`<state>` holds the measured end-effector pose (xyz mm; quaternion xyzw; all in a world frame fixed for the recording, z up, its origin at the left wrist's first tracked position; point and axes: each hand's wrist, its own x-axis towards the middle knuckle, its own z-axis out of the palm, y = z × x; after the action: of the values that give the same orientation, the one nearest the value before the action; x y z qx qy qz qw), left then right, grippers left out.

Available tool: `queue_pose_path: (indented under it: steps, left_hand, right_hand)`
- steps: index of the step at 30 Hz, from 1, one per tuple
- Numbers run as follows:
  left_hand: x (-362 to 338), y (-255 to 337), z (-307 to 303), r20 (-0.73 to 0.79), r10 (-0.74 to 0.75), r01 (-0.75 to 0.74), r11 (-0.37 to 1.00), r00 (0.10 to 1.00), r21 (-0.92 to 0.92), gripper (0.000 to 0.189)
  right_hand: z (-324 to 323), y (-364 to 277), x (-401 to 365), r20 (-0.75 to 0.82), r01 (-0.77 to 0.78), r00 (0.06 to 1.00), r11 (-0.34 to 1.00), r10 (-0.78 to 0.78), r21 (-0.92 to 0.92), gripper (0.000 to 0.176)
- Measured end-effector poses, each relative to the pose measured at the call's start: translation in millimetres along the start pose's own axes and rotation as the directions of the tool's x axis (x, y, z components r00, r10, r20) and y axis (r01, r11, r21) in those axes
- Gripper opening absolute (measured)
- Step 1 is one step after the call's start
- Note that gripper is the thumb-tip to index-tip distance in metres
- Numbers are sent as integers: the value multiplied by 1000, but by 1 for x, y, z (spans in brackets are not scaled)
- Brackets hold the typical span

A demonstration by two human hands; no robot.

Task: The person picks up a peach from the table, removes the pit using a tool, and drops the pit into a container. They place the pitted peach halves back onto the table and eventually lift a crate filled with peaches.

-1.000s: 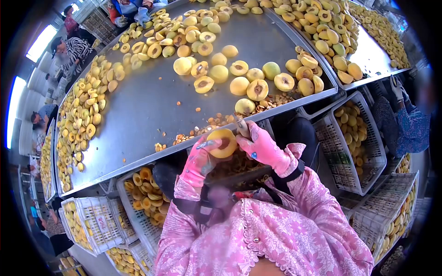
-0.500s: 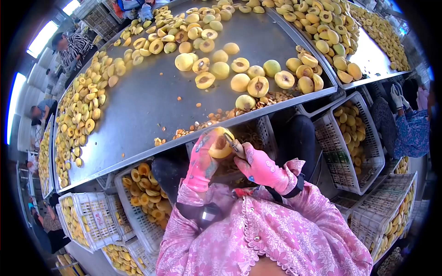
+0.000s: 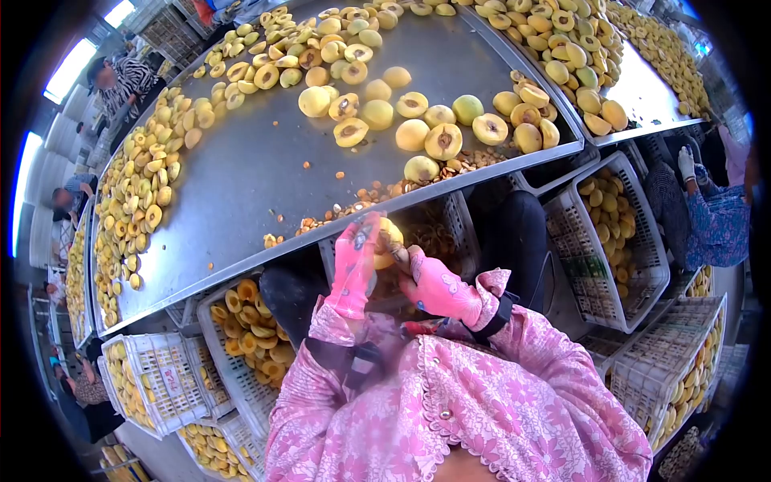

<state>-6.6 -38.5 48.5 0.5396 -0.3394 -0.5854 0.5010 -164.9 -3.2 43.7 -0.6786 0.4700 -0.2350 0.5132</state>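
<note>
Yellow flesh showed on the fruit (image 3: 391, 236) held between the two hands, just on the near side of the metal table (image 3: 265, 181). The left hand (image 3: 354, 263), in a pink glove, was curled around it. The right hand (image 3: 438, 284), gloved alike, was closed on a small tool (image 3: 400, 255) close against the fruit; whether its tip touched, I couldn't tell. Pits (image 3: 336, 212) lay along the table's edge, with halved fruits (image 3: 444, 141) beyond. Crates of fruit stood left (image 3: 210, 320) and right (image 3: 575, 261) of the person's legs (image 3: 520, 241).
</note>
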Motion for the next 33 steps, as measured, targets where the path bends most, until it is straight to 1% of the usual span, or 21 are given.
queue_pose_path:
  steps: [1, 3, 5, 7, 8, 11, 12, 13, 14, 17, 18, 20, 21, 23, 24, 26, 27, 29, 30, 32, 33]
  left_hand:
    - [1, 0, -1, -1, -21, 21, 1000, 1000, 22, 34]
    - [1, 2, -4, 37, 7, -12, 990, 999, 138, 32]
    - [1, 0, -7, 66, 4, -18, 978, 998, 208, 31]
    - [1, -4, -11, 86, -26, 5, 971, 996, 240, 29]
    - [3, -8, -14, 95, -46, 17, 956, 994, 294, 28]
    - [3, -12, -15, 115, -58, 6, 913, 992, 408, 29]
    - [3, -14, -15, 112, -70, 24, 929, 991, 369, 29]
    - [3, -16, -15, 107, -82, 43, 943, 991, 330, 29]
    - [2, -18, -15, 102, -94, 61, 955, 990, 291, 30]
    - [4, -28, -15, 64, -87, 77, 987, 994, 140, 30]
    - [2, -27, -13, 51, -93, 87, 991, 994, 106, 30]
    - [-2, -22, -10, 25, -107, 106, 994, 994, 36, 29]
    - [0, -28, -13, 34, -113, 111, 993, 993, 45, 29]
    - [6, -47, -22, 56, -122, 119, 991, 991, 64, 29]
    - [8, -48, -25, 72, -141, 133, 985, 987, 106, 30]
    - [11, -49, -29, 102, -181, 160, 970, 978, 186, 30]
    - [10, -50, -28, 87, -179, 161, 971, 980, 176, 31]
    - [8, -48, -25, 57, -175, 164, 973, 983, 162, 31]
    - [8, -45, -22, 40, -147, 144, 987, 988, 71, 31]
    - [1, -46, -16, -7, -106, 105, 988, 994, -112, 32]
    - [0, -48, -17, 6, -104, 104, 985, 995, -141, 33]
  right_hand:
    - [5, 11, 4, 35, 39, 999, 996, -41, 75, 24]
    - [4, 18, 4, 89, 82, 992, 995, -86, 57, 25]
    - [-5, 13, 1, 143, 99, 987, 987, -80, -130, 26]
    - [-12, 10, 6, 235, 21, 972, 988, 16, -152, 24]
    - [-14, 10, 7, 277, -18, 959, 986, 63, -165, 24]
    - [-4, 34, 10, 253, 149, 959, 985, -125, -80, 19]
    - [-10, 25, 10, 335, -46, 942, 997, 21, 66, 17]
    - [-20, 6, 9, 434, -250, 889, 949, 147, 191, 14]
    - [-25, -4, 8, 543, -450, 804, 846, 243, 287, 12]
    - [-21, 16, 11, 696, -588, 712, 623, 96, 515, 12]
    - [-17, 17, 10, 726, -671, 678, 496, 112, 551, 18]
    - [-17, 15, 11, 724, -689, 678, 451, 126, 567, 12]
    - [-16, 15, 11, 724, -698, 677, 428, 133, 574, 10]
    - [-13, 20, 9, 711, -659, 690, 524, 136, 540, 13]
    - [-12, 21, 8, 704, -637, 697, 569, 137, 520, 15]
    - [-11, 18, 7, 639, -579, 739, 688, 215, 438, 14]
    - [-11, 15, 7, 602, -547, 760, 741, 246, 388, 14]
    - [-14, 6, 7, 688, -637, 699, 606, 194, 476, 16]
    - [-16, 3, 8, 724, -676, 671, 534, 160, 508, 17]
    - [-10, 3, 6, 706, -676, 698, 437, 122, 593, 15]
    - [-5, 2, 5, 699, -677, 708, 382, 104, 629, 15]
